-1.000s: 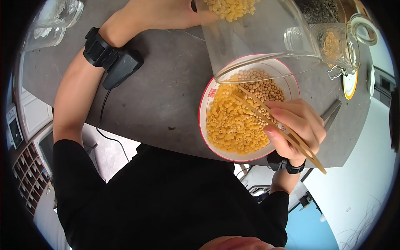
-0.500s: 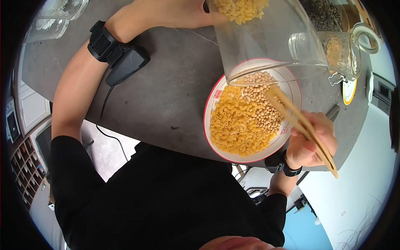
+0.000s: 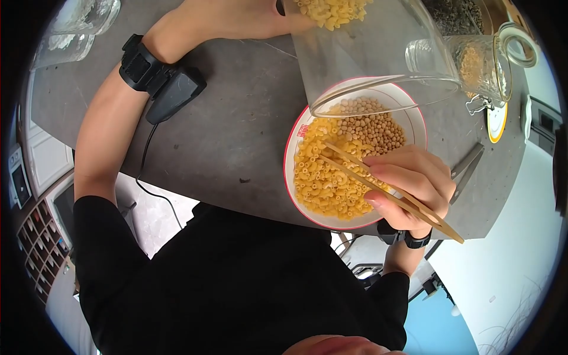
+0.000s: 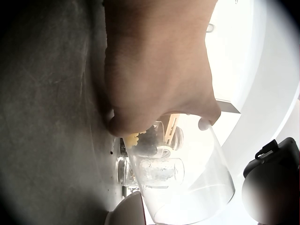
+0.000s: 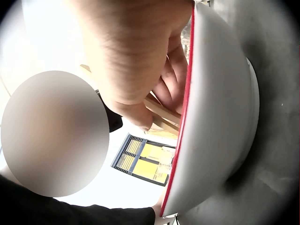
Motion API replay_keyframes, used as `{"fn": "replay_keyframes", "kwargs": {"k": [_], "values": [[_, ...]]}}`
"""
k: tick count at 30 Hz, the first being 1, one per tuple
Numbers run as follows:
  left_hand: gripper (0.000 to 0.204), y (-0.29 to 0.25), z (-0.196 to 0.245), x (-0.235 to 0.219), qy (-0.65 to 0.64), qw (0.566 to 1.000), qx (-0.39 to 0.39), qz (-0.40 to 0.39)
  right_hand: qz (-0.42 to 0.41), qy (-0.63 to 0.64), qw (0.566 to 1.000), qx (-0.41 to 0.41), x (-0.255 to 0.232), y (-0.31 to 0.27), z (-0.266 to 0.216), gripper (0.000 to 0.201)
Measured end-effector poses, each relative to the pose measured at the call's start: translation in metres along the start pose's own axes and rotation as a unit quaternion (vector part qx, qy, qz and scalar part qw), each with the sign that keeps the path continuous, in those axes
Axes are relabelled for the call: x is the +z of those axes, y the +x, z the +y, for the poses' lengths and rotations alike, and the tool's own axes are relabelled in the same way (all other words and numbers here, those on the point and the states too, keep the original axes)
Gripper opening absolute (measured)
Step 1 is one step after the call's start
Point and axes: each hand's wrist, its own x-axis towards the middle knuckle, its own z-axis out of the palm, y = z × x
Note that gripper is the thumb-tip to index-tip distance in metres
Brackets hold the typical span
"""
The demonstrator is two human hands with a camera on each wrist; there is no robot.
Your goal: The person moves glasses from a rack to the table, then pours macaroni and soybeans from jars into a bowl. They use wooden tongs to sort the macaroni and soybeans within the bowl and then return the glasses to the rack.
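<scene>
My left hand (image 3: 245, 19) grips a large clear glass jar (image 3: 378, 53) near its base, tilted with the mouth down over the bowl. Some elbow macaroni (image 3: 334, 13) lies in the jar's lower end. Beneath the mouth stands a white bowl (image 3: 417, 127) with a red rim, holding macaroni (image 3: 325, 183) on the left and round beige beans (image 3: 378, 131) on the right. My right hand (image 3: 417, 180) pinches wooden tongs (image 3: 408, 204) over the bowl, their tips at the macaroni. In the right wrist view, the bowl's side (image 5: 215, 112) hides the tips.
At the right stand a clip-lid glass jar (image 3: 482, 65) with pale contents and a container of dark dried bits (image 3: 452, 18). A metal blade-like tool (image 3: 470, 161) lies right of the bowl. Glass jars (image 3: 77, 29) stand far left. A cable (image 3: 144, 163) trails from the left wrist camera.
The tongs pulled back right from the bowl's contents, then returned with tips further left, into the macaroni. The left hand and glass jar keep nearly the same pose.
</scene>
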Motion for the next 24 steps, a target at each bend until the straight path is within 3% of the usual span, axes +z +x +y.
{"fn": "replay_keyframes", "kwargs": {"k": [10,13,14,16,18,20,24], "values": [[0.082,-0.001,0.002,0.0,0.008,1.0,-0.018,-0.009,-0.001,-0.006,0.999,0.032,-0.008,-0.009,-0.005,0.032],[0.082,-0.001,0.003,-0.001,0.016,1.0,-0.025,-0.009,0.15,0.053,0.986,0.038,-0.008,-0.022,-0.005,0.036],[0.082,-0.001,0.002,-0.001,0.011,1.0,-0.021,-0.009,0.151,0.053,0.986,0.038,-0.005,-0.021,-0.004,0.036],[0.082,0.0,0.001,0.001,0.004,1.0,-0.017,-0.008,0.277,0.081,0.957,0.022,0.008,-0.011,-0.001,0.038],[0.081,0.0,-0.001,0.001,-0.009,1.0,0.0,0.008,0.248,0.073,0.966,0.021,0.001,-0.008,-0.003,0.039],[0.081,0.0,0.002,0.001,-0.006,1.0,-0.009,0.002,0.098,0.051,0.993,0.035,-0.012,-0.013,-0.005,0.04],[0.08,-0.001,0.002,0.001,-0.008,1.0,-0.021,-0.002,-0.012,0.017,1.0,-0.004,-0.005,-0.003,0.001,0.042]]}}
